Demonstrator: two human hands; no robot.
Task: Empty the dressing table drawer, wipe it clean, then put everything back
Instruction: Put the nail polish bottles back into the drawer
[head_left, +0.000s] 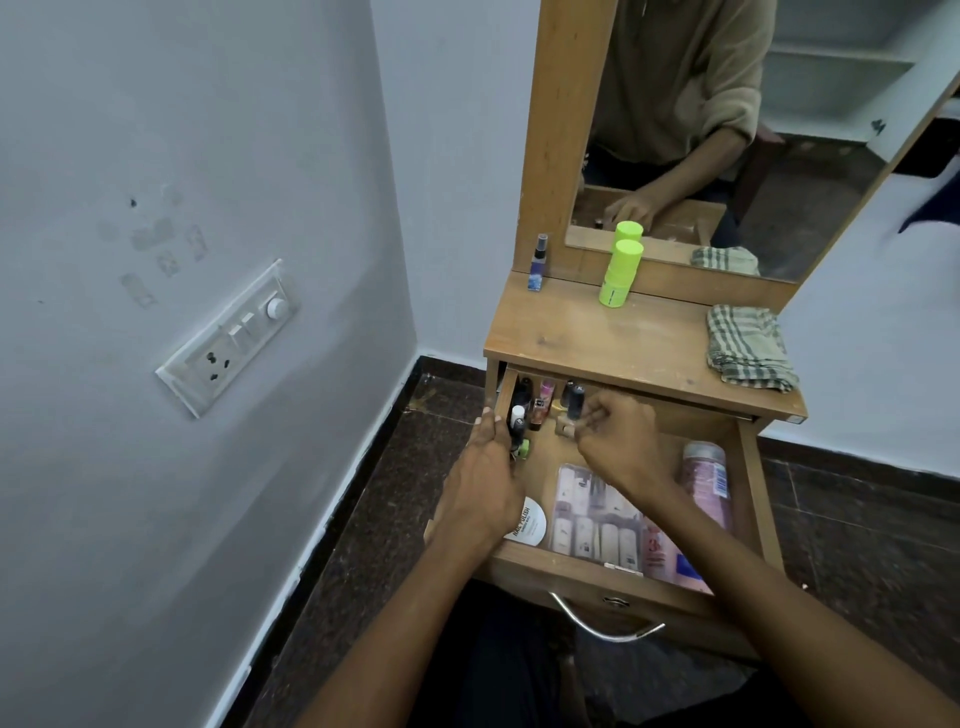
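Observation:
The wooden drawer (756, 499) of the dressing table is pulled out. Several small nail-polish bottles (540, 402) stand at its back left. My left hand (485, 475) reaches over the drawer's left wall, and its fingers curl round a small black-and-white bottle (517, 422). My right hand (615, 434) is curled at the back middle and pinches a dark nail-polish bottle (574, 402). A clear pouch of small tubes (597, 512), a round white nail-polish-remover tub (530, 522), a pink bottle (706, 480) and a pink tube (662, 558) lie in the drawer.
On the tabletop (623, 343) stand a lime-green bottle (621, 273) and a small blue spray bottle (538, 265); a folded checked cloth (748, 345) lies at the right. The mirror (727, 130) rises behind. A wall with a switchboard (228, 338) is on the left. A metal handle (602, 623) curves off the drawer front.

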